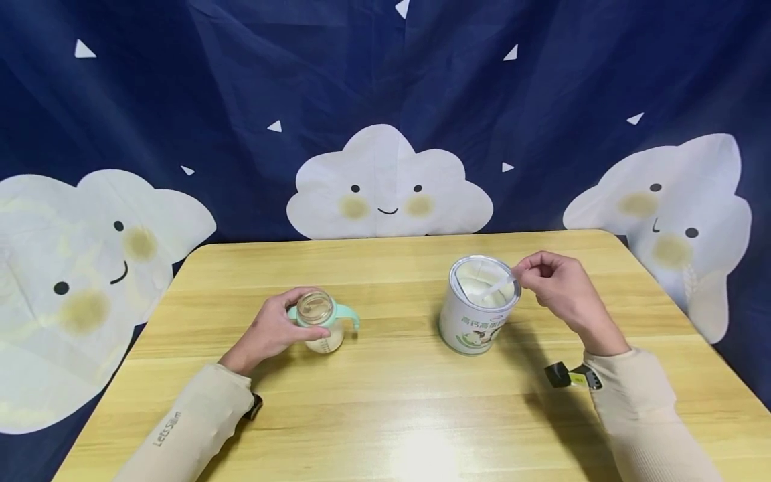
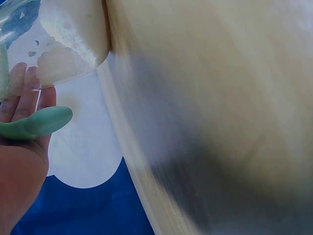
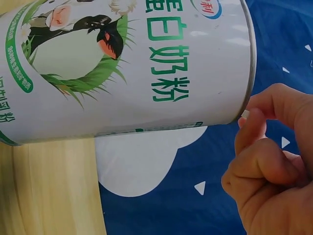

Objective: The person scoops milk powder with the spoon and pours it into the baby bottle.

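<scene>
A baby bottle (image 1: 325, 340) with mint-green handles stands uncapped on the table, pale powder inside it. My left hand (image 1: 278, 329) grips it around the collar, thumb in front and fingers behind. In the left wrist view, one green handle (image 2: 49, 120) juts out past the palm. Over to the right stands an open milk powder can (image 1: 472, 328), white with green print and a cow picture. My right hand (image 1: 557, 284) pinches the end of a white scoop (image 1: 498, 286) at the can's rim; its other end reaches inside, near the powder. The right wrist view shows mostly the can's side (image 3: 161, 63).
A light wooden table (image 1: 385, 402) carries both containers, with a gap between them. Behind its far edge hangs a dark blue cloth (image 1: 373, 73) printed with smiling white clouds and small triangles. A small black device (image 1: 566, 376) is strapped at the right wrist.
</scene>
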{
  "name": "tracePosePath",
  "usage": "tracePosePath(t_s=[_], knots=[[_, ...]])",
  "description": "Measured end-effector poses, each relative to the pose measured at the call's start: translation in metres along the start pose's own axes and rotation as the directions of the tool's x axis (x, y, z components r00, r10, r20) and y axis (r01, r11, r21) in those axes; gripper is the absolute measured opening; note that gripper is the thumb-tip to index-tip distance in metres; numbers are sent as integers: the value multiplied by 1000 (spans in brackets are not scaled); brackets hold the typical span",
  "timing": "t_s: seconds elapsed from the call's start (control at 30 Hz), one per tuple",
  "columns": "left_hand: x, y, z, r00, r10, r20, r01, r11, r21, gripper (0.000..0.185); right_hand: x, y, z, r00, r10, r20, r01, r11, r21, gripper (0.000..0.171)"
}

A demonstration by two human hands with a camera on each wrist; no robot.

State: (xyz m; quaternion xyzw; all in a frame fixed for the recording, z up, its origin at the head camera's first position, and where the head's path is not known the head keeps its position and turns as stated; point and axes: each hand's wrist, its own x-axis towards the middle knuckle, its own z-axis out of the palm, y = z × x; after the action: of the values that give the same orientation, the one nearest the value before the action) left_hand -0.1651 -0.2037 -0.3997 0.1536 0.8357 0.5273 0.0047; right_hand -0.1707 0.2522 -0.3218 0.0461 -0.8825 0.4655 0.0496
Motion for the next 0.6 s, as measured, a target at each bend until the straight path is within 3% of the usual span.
tracePosePath(t_s=[0.3, 0.47, 0.6], knots=[[1, 0, -2, 1000, -1, 3, 1, 999, 35, 65, 1, -1, 4, 1000, 7, 25, -8, 1000, 26, 23], [-1, 2, -3, 999, -20, 35, 17, 996, 92, 72, -3, 2, -2, 1000, -25, -17, 24, 996, -83, 25], [-1, 8, -10, 998, -14, 68, 3, 989, 149, 87, -6, 15, -11, 997, -71, -42, 59, 971, -232, 31]])
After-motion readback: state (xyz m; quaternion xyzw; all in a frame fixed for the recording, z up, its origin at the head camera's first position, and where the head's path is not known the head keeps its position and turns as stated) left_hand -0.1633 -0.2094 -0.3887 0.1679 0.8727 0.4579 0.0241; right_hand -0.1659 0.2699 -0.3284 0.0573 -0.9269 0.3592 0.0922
